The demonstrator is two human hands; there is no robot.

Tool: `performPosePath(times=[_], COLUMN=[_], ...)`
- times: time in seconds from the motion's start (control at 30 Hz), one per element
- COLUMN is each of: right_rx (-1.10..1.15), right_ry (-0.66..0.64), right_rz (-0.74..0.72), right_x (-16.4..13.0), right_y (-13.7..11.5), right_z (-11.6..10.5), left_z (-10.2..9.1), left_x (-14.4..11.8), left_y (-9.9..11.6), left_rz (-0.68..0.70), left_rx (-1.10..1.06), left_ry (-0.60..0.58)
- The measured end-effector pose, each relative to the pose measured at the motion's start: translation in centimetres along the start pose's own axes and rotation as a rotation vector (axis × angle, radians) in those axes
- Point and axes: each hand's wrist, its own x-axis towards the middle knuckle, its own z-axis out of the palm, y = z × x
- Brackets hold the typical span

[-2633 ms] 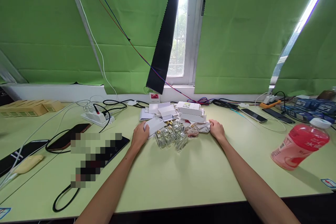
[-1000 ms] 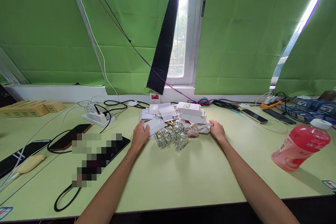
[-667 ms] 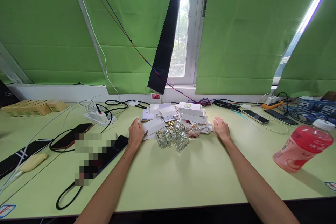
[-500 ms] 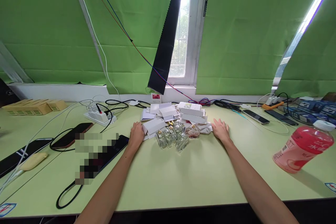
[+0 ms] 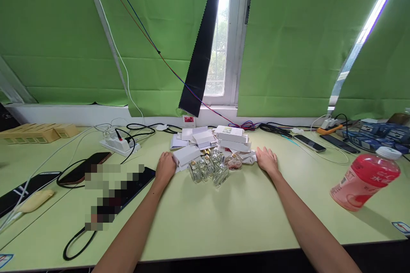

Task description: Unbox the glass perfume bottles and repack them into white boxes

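Centre frame, on the pale green desk (image 5: 224,217): left hand (image 5: 165,166), loosely curled, presses the left edge of the heap of small white cardboard boxes (image 5: 211,140). Clear glass perfume bottles (image 5: 209,169) cluster in front. Right hand (image 5: 267,160), flat and empty, borders the heap's right edge, apparently corralling it.

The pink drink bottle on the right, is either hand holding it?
No, the pink drink bottle stands alone far right, while the left hand and right hand rest beside the pile of white boxes.
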Motion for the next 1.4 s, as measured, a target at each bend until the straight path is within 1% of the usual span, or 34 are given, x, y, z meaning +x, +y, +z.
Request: performPosePath(times=[0.27, 0.4, 0.47, 0.53, 0.6, 0.67, 0.73, 0.8, 0.83, 0.97, 1.07, 1.13, 1.23, 1.33, 1.4], right_rx=[0.033, 0.088, 0.125, 0.17, 0.217, 0.26, 0.319, 0.521, 0.599, 0.796, 0.823, 0.813, 0.801, 0.798, 0.803], right_ry=[0.019, 0.06, 0.11, 0.187, 0.284, 0.383, 0.478, 0.633, 0.661, 0.688, 0.655, 0.654, 0.672, 0.671, 0.666], right_rz=[-0.001, 0.008, 0.014, 0.021, 0.017, -0.011, -0.069, -0.226, -0.3, -0.578, -0.744, -0.78, -0.78, -0.783, -0.793], right_x=[0.1, 0.0, -0.1, -0.2, -0.4, -1.1, -2.3, -4.0, -4.9, -8.2, -9.7, -10.1, -10.3, -10.4, -10.7], right_y=[0.1, 0.0, -0.1, -0.3, -0.7, -1.7, -3.2, -5.1, -6.2, -10.0, -11.4, -11.6, -11.5, -11.5, -11.6], right_z=[0.3, 0.1, -0.4, -1.3, -2.5, -3.7, -4.6, -5.1, -5.1, -4.8, -4.5, -4.5, -4.5, -4.5, -4.5], left_z=[-0.1, -0.3, -0.6, -1.2, -2.0, -3.0, -3.7, -4.2, -4.4, -4.5, -4.4, -4.3, -4.0, -3.5, -2.9], left_x=[-0.1, -0.2, -0.1, -0.1, -0.1, -0.4, -1.0, -1.7, -2.1, -3.4, -3.9, -4.0, -3.6, -2.9, -2.5], left_y=[0.1, 0.3, 0.4, 0.6, 1.0, 1.7, 2.8, 4.1, 4.7, 6.4, 6.8, 6.8, 6.5, 5.7, 4.8], left_rz=[-0.006, -0.019, -0.039, -0.065, -0.076, -0.055, -0.001, 0.083, 0.132, 0.317, 0.398, 0.398, 0.336, 0.245, 0.202], left_rx=[-0.029, -0.073, -0.102, -0.136, -0.177, -0.224, -0.276, -0.329, -0.354, -0.454, -0.539, -0.538, -0.499, -0.451, -0.414], left_ry=[0.004, 0.02, 0.04, 0.081, 0.145, 0.222, 0.29, 0.318, 0.315, 0.234, 0.162, 0.15, 0.182, 0.219, 0.205])
